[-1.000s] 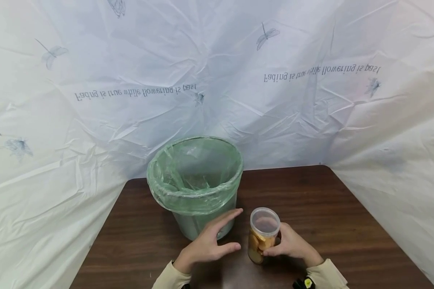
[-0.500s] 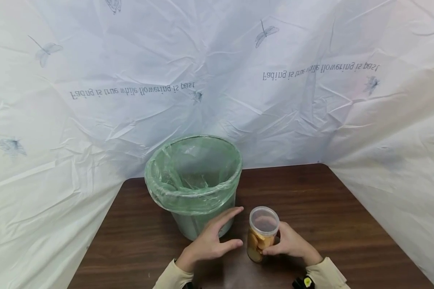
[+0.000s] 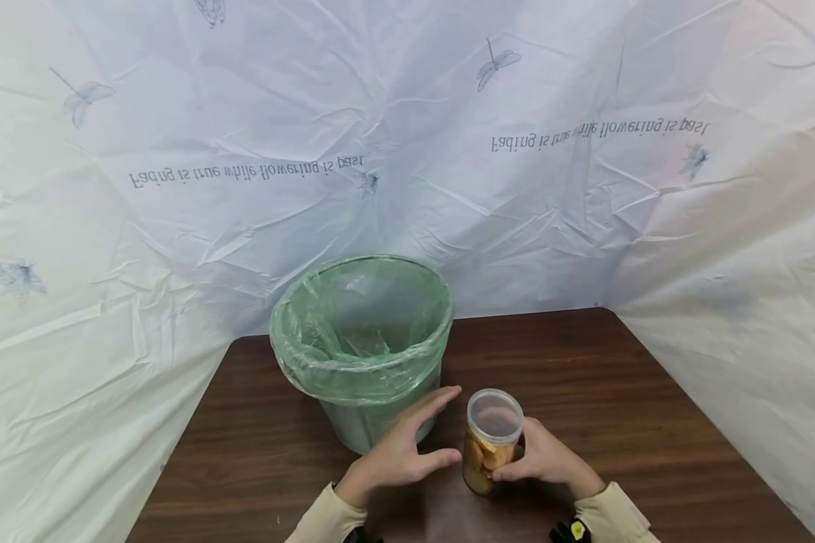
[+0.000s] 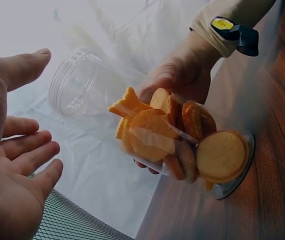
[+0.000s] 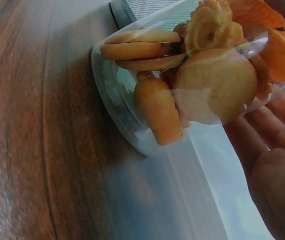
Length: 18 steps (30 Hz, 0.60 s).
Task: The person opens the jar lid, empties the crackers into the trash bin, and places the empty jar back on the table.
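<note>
Expect little weight from the clear jar (image 3: 492,446), most of it low down, with the biscuits (image 4: 155,135) heaped in the bottom part. Expect a stiff wall too, probably thin plastic, likely to flex slightly under a hard squeeze. Smooth and glossy, so perhaps slippery against dry skin. Treat the contents as the fragile part: probably crisp, prone to crack or shed crumbs with a knock. Best taken round the middle of the straight wall, thumb on one side and fingers on the other. Better not to trust the ridged rim alone; capped or uncapped, cannot tell.

Held round the side by the right grip (image 3: 550,461), thumb in front, fingers behind. Spread wide and empty on the other side, facing the jar without touching it: the left grip (image 3: 397,454). Upright or nearly so, right of the bin (image 3: 353,424) and apart from it, base down at the table (image 3: 550,377); cannot tell whether fully flat on it.

Round, tall and see-through, with a pale, cloudy top. Inside, golden to orange-brown pieces: flat discs, a sandwich with dark filling, a ridged flower-like ring, a fan-shaped tip at the top of the heap.
</note>
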### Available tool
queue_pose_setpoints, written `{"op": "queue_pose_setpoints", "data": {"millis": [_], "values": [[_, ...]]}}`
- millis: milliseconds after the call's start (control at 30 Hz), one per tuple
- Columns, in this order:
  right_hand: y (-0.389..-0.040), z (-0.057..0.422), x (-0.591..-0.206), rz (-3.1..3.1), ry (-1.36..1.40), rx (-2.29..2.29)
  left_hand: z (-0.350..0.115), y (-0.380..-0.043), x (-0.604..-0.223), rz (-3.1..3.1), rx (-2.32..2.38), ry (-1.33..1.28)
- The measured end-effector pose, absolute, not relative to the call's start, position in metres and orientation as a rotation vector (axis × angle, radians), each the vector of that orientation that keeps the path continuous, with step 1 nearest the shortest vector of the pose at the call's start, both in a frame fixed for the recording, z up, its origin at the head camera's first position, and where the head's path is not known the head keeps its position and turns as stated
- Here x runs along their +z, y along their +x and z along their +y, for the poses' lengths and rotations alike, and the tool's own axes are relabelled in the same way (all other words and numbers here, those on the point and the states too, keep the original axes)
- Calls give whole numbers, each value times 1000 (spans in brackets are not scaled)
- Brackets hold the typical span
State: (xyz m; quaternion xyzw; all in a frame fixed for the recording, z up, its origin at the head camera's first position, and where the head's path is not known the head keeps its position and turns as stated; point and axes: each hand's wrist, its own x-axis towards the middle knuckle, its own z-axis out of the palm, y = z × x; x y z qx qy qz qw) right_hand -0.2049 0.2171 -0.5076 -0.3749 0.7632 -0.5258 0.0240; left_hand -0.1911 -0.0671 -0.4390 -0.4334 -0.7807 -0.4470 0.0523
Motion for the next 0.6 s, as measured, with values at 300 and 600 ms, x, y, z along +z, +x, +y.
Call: {"op": "queue_pose_setpoints", "data": {"millis": [300,600], "values": [[-207,218,-508,2382,-1183,-1609,-62,-197,-442,-2343,-1481,-1327],[-207,218,-509,2355,-1195,-1612,-57,-199,-446,-2312,-1562,-1331]]}}
